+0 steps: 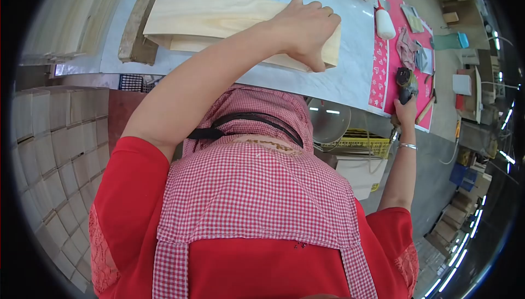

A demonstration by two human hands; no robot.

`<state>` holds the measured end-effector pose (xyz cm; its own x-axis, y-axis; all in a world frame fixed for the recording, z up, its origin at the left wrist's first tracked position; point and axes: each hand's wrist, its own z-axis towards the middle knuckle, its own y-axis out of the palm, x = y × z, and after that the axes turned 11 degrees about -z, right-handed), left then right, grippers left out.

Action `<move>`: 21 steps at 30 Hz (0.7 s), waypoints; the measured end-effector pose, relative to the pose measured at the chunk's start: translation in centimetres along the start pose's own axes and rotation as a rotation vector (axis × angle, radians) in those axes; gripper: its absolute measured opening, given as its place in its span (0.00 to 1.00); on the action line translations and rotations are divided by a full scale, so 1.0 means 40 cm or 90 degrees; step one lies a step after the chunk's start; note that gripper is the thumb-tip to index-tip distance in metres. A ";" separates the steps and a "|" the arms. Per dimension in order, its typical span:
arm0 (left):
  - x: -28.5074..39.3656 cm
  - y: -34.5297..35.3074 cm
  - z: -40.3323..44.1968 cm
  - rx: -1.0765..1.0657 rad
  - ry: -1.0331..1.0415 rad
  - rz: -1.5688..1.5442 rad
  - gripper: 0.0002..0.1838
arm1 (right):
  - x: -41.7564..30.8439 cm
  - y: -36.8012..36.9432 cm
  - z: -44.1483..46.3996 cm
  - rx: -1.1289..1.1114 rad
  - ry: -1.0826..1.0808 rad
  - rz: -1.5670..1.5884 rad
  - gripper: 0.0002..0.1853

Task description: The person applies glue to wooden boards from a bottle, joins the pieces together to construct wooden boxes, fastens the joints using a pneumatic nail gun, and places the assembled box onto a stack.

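A long, pale wooden box (219,15) lies on the marbled worktop, its left end by a rough wooden block (139,20). My left hand (309,31) is clamped over the box's right end, thumb on the near edge and fingers curled over the far side. Out to the right, my right hand (405,110) is wrapped round the grip of an air nail gun (406,80), with a metal hose fitting below the hand. The gun is over a pink patterned mat (378,72), apart from the box; its nose is hard to make out.
On the mat are a white glue bottle (385,24) with a red tip, a crumpled cloth (406,47) and a wooden-handled tool (425,110). A teal bottle (451,40) stands beyond. Stacked wooden pieces (60,129) fill the left. A yellow crate (361,143) sits below the worktop.
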<state>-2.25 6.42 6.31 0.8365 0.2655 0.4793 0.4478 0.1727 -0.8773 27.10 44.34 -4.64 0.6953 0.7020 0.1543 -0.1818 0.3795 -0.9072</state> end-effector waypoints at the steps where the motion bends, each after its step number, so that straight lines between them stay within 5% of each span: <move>1: 0.001 0.002 0.000 0.006 0.000 -0.007 0.44 | 0.000 -0.016 0.024 -0.094 0.036 0.011 0.27; 3: 0.000 0.006 -0.001 0.015 -0.005 0.002 0.43 | -0.001 -0.062 0.072 -0.283 0.111 0.032 0.24; 7: 0.003 0.012 -0.005 0.030 -0.005 0.005 0.42 | -0.078 -0.281 0.105 -0.405 0.091 0.185 0.19; 13: 0.006 0.019 -0.009 0.050 -0.010 0.010 0.42 | -0.281 -0.562 0.066 -0.357 -0.036 0.307 0.11; 21: 0.005 0.019 -0.014 0.065 -0.007 0.015 0.42 | -0.441 -0.701 0.055 -0.440 -0.215 0.332 0.26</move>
<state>-1.56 6.06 5.74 0.8428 0.2814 0.4588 0.3927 0.2614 -0.8818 18.40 22.66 18.94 0.3827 0.8624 -0.3312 0.1163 -0.4007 -0.9088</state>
